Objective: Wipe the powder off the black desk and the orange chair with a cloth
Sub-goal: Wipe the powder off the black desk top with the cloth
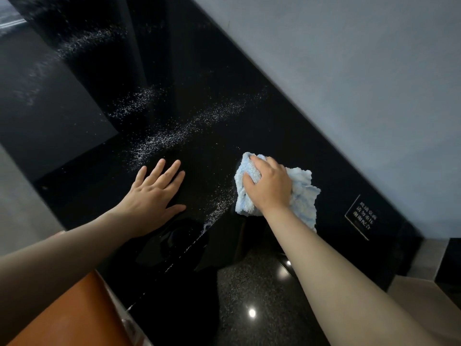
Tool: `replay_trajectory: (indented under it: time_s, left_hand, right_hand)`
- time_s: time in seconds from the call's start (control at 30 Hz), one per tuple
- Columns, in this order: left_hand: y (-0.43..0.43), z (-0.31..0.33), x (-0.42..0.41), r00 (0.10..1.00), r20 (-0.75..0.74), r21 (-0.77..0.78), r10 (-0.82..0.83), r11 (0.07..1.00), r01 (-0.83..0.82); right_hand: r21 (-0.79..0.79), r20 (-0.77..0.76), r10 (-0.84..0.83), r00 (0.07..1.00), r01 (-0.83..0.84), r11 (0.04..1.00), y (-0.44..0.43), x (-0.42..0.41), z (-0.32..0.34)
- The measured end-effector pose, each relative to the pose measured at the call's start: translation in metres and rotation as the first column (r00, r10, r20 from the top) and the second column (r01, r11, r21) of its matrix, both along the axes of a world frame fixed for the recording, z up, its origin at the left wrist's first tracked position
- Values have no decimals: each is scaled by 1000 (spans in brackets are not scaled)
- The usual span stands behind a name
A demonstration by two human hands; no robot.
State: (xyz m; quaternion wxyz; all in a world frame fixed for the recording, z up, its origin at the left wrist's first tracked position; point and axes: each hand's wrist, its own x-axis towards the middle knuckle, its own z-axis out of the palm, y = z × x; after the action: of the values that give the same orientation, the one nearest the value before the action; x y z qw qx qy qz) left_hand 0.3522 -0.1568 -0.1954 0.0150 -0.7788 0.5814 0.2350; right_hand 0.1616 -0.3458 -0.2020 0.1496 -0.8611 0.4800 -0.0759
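Observation:
The glossy black desk (287,126) runs diagonally along a grey wall. White powder (174,136) lies in streaks across its middle, with a thinner line of powder (219,203) near the front edge. My right hand (268,186) grips a crumpled light blue cloth (303,196) and holds it down on the desk, just right of that line. My left hand (154,196) rests flat on the desk with fingers spread, left of the cloth. The orange chair (72,313) shows at the bottom left, partly under my left forearm.
A grey wall (349,71) borders the desk's far side. A small white-lettered sign (360,217) sits on the desk at the right. Dark speckled floor (254,295) shows below the desk's front edge. More powder (84,41) is scattered at the far left.

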Motion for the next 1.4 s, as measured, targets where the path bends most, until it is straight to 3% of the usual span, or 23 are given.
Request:
replay_trajectory:
  time_s: [0.77,1.4]
  left_hand:
    - [128,-9,15,998,23,-39,53,998,-52]
    - [135,-6,21,998,63,73,16,997,-20]
  right_hand:
    - [-22,3,15,1000,-15,1000,120,4,-1]
    - [-32,11,82,997,-82,996,222,9,1]
